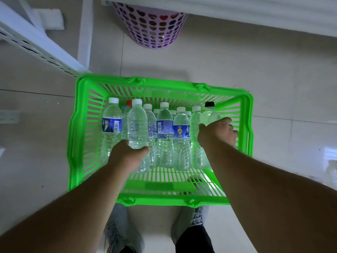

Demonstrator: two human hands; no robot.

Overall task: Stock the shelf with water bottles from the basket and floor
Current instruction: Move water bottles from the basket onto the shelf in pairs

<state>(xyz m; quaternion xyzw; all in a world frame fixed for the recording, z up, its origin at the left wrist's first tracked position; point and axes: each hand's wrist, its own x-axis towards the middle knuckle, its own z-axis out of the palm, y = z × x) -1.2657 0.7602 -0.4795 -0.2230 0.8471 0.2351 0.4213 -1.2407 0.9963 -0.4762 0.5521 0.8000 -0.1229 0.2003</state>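
A white shelf (pixel 36 42) stood at the far left, with tiled floor (pixel 273 79) beneath. A green basket (pixel 76 125) sat on the floor, holding a row of upright water bottles (pixel 165 125) along its far side. The left hand (pixel 127 154) gripped an unlabelled bottle (pixel 137 123) round its base, fingers curled, raised above the others. Farther right, the right hand (pixel 218 133) was curled round a black-capped bottle (pixel 209 114) at the row's right end. A purple bin (pixel 155 28) stood beyond the basket. Grey shoes (pixel 120 232) showed below.
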